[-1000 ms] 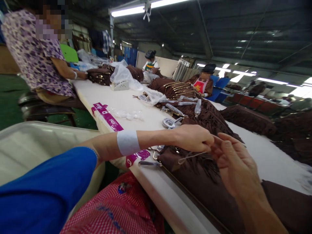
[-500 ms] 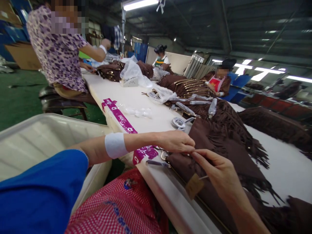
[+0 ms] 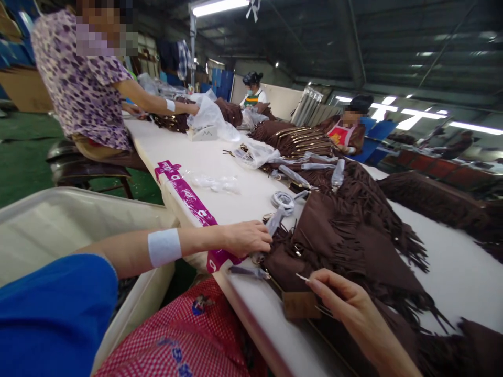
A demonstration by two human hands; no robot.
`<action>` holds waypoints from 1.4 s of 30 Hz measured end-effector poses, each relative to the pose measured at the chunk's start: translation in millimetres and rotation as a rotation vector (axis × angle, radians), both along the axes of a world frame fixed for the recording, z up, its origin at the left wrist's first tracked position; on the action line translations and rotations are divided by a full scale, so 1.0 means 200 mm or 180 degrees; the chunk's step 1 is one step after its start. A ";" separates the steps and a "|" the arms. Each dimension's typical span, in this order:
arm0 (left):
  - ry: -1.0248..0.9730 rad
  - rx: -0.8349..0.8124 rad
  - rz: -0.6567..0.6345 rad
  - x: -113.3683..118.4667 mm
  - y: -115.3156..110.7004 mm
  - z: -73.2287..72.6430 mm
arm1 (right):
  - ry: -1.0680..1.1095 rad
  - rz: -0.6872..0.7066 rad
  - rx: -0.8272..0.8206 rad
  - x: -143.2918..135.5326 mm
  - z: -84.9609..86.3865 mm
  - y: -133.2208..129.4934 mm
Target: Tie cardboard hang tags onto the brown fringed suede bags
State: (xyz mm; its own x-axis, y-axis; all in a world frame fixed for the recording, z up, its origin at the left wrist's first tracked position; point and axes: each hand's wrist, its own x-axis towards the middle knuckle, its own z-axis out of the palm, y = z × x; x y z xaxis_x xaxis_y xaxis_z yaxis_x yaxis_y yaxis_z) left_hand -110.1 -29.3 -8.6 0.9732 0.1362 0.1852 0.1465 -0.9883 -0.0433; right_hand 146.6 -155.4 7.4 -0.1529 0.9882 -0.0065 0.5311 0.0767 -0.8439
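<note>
Hands have just parted. Right hand (image 3: 346, 299) keeps thin white cord (image 3: 302, 277) in closed fingertip grip, near brown tag (image 3: 301, 305). Left hand (image 3: 247, 239) has moved beside brown fringed bag (image 3: 283, 266) on desk (image 3: 236, 207); its grip: cannot tell. Cord seems one-hand work now.

Mixed light. Tube lamp (image 3: 220, 6) overhead plus blown-out bright strips (image 3: 420, 116) at right; roof (image 3: 306, 39) stays dim. White tabletop (image 3: 247, 196) reads bright, shadows soft. Brown fringed fabric (image 3: 341, 225) goes dark, folds lose detail; metal trim (image 3: 302, 137) glints. Wide lens stretches the edges. Far right background is soft, faces pixelated.
</note>
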 end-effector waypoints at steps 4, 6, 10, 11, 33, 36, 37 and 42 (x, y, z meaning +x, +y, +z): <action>-0.0021 0.0260 0.0057 -0.01 0.06 0.02 | -0.0230 0.0072 -0.0183 0.15 0.03 -0.13; 0.0095 0.0114 0.0132 -0.02 0.10 0.04 | -0.0360 0.0061 -0.0233 0.19 0.04 -0.16; 0.0261 -0.0436 0.0709 -0.05 0.10 0.09 | -0.0367 0.0102 -0.0124 0.15 0.03 -0.15; 0.0235 -0.0583 0.0839 -0.05 0.09 0.10 | -0.0323 0.0138 -0.0047 0.11 0.04 -0.13; 0.0804 -0.3436 0.0749 -0.02 0.37 0.17 | -0.0818 0.0680 0.1079 -0.27 -0.06 0.44; 0.0874 -0.3033 0.0785 0.02 0.38 0.19 | -0.1012 0.0748 0.1103 -0.29 -0.05 0.45; 0.0862 -0.2826 0.0801 0.03 0.37 0.19 | -0.0997 0.0721 0.1110 -0.30 -0.06 0.46; 0.0745 -0.1827 0.0961 0.05 0.34 0.16 | -0.0377 0.0915 0.0578 -0.31 -0.10 0.51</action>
State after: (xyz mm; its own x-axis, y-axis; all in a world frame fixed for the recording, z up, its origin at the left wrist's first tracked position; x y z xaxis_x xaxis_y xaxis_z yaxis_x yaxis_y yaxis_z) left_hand -100.5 39.3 23.9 0.8828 0.4214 -0.2077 0.4696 -0.7815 0.4108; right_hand 84.6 -52.7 -13.5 -0.4335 0.8916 0.1310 0.5593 0.3802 -0.7366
